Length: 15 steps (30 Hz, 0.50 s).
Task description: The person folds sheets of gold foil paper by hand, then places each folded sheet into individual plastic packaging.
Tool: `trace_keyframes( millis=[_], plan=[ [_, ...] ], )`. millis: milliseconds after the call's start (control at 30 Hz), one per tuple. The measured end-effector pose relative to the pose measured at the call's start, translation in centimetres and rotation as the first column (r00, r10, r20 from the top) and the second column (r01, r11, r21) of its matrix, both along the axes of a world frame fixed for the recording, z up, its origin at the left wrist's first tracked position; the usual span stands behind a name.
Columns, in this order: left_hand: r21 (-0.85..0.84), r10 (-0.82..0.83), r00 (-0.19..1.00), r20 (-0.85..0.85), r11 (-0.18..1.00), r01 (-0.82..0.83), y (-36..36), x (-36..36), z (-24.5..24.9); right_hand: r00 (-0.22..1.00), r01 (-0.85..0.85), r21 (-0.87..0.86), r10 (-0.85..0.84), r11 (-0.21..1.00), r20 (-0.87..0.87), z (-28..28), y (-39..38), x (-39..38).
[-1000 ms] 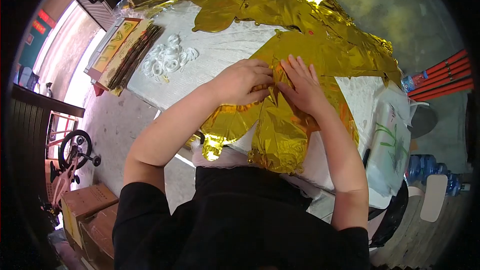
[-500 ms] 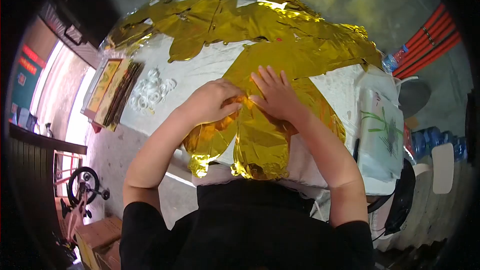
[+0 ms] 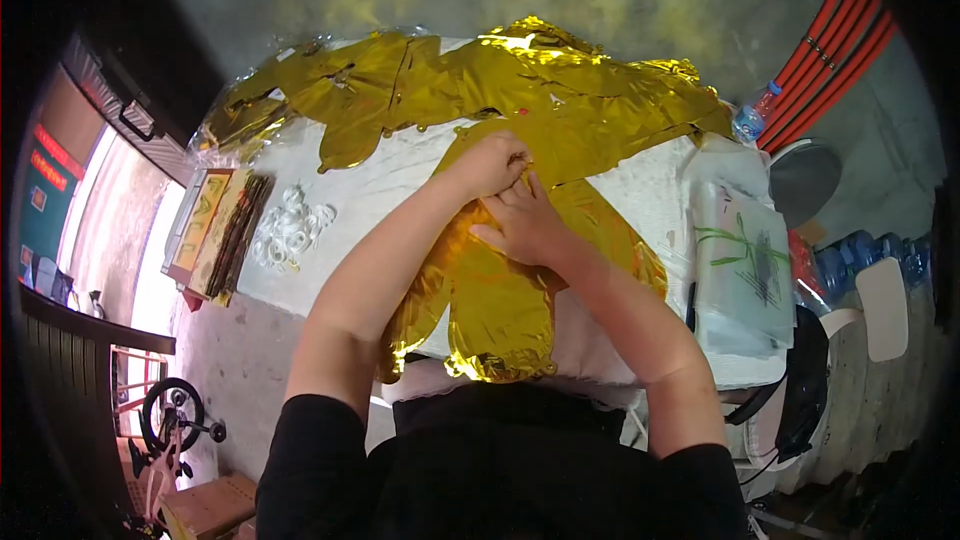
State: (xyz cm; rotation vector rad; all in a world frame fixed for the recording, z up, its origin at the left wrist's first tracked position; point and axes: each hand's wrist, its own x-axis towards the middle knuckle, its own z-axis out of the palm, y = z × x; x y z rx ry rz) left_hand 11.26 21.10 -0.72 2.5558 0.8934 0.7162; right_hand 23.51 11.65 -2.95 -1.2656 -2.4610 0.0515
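Observation:
A flat, uninflated gold foil balloon with rounded lobes lies in front of me, its near lobes hanging toward the table's front edge. My left hand is closed, its fingertips pinching a bit of the foil near the balloon's middle. Just below and to the right, my right hand is also closed on the foil, its fingers bent up against the left ones. What exactly lies between the fingertips is hidden. More flat gold foil balloons spread in an overlapping layer across the far side of the table.
The white-covered table carries a pile of white rings and a stack of printed packs at left. Clear plastic bags lie at right beside a water bottle. Red pipes stand beyond.
My left hand has moved right and away from me, meeting my right hand. The right hand has gone from spread flat to bent fingers on the foil. The view has shifted slightly.

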Motion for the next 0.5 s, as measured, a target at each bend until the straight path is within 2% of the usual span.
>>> trace_keyframes(
  millis=[33,133,267,333,367,400,433,500],
  plan=[
    [-0.078,-0.011,0.998,0.057,0.997,0.016,0.2,0.7,-0.3,0.999,-0.024,0.043,0.025,0.999,-0.038,-0.3,0.1,0.1],
    [-0.114,-0.003,0.987,0.161,0.993,0.022,1.0,1.6,-1.6,0.992,-0.039,0.142,0.055,0.989,-0.109,-0.9,0.2,0.1],
    [-0.221,0.02,0.982,0.19,0.975,0.023,1.5,1.4,-2.3,0.982,-0.035,0.147,0.061,0.989,-0.178,-0.4,0.0,0.3],
    [-0.31,0.034,0.975,0.22,0.95,0.037,1.4,1.3,-2.3,0.939,-0.111,0.06,0.124,0.992,-0.32,0.4,0.4,0.6],
    [-0.312,0.031,0.976,0.217,0.949,0.04,1.4,1.2,-2.3,0.939,-0.107,0.059,0.12,0.993,-0.323,0.9,0.6,1.2],
    [-0.281,0.021,0.978,0.209,0.959,0.039,1.3,1.2,-2.3,0.922,-0.095,-0.255,-0.012,0.962,-0.387,2.6,0.5,2.2],
    [-0.251,0.013,0.98,0.201,0.967,0.038,1.1,1.2,-2.3,0.901,-0.099,-0.546,-0.157,0.832,-0.404,3.8,0.2,3.3],
    [-0.219,0.015,0.981,0.192,0.975,0.028,0.5,1.3,-1.9,0.934,0.166,-0.222,-0.225,0.961,-0.277,4.5,-0.7,6.4]
  ],
)
